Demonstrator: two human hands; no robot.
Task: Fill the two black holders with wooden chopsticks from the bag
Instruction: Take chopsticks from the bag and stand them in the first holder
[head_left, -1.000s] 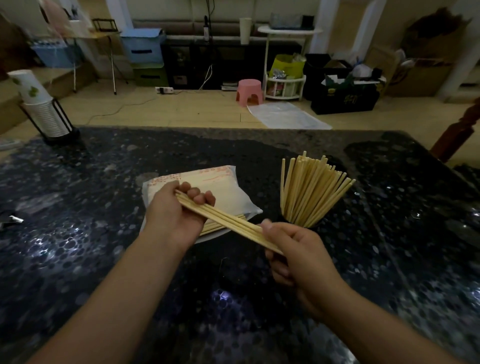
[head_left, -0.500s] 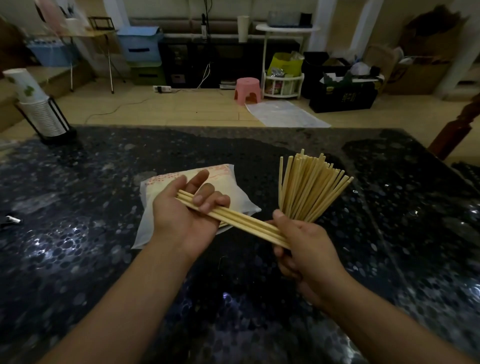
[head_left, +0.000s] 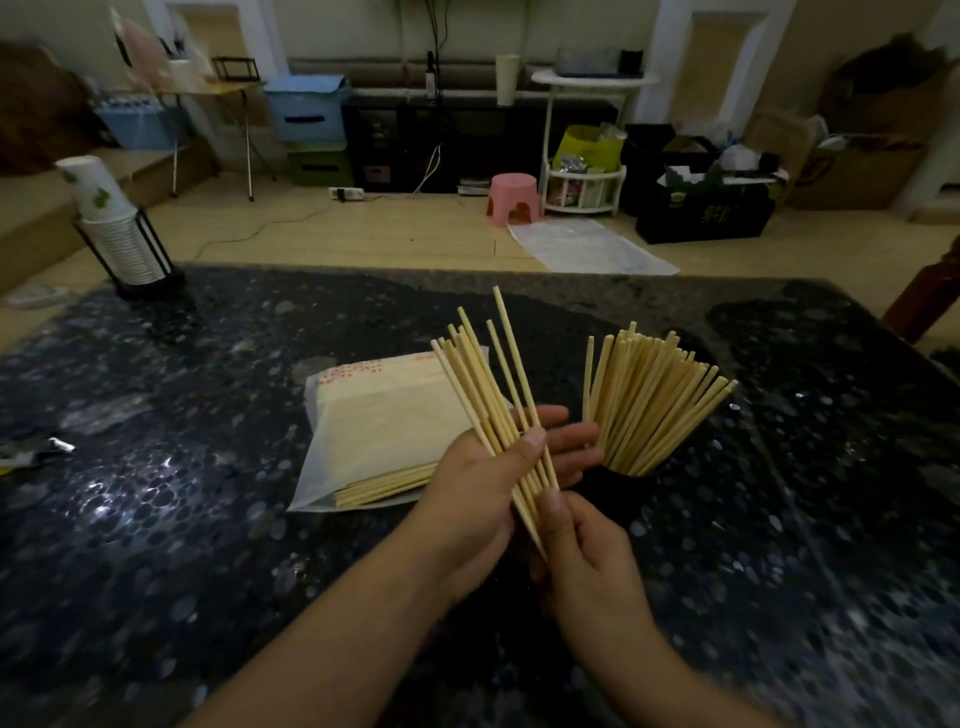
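A bundle of several wooden chopsticks (head_left: 488, 384) stands almost upright in front of me, tips fanned out toward the far side. My left hand (head_left: 483, 493) holds its lower half, thumb across the sticks and fingers behind. My right hand (head_left: 587, 561) pinches the bundle's bottom ends from below. The translucent bag (head_left: 384, 426) lies flat on the table just left of my hands, more chopsticks showing at its open near end. A black holder (head_left: 623, 486), packed with a fan of chopsticks (head_left: 654, 400), stands right behind my hands. I see only one holder.
The dark speckled stone table (head_left: 208, 519) stretches wide on all sides. A stack of paper cups in a black wire stand (head_left: 122, 244) is at the far left corner. Small scraps (head_left: 36, 449) lie at the left edge. A wooden chair post (head_left: 924, 301) rises at the far right.
The bundle has swung from lying slantwise across both hands to nearly upright. My left hand has moved off the bag toward the holder, and my right hand has shifted to the bundle's bottom ends.
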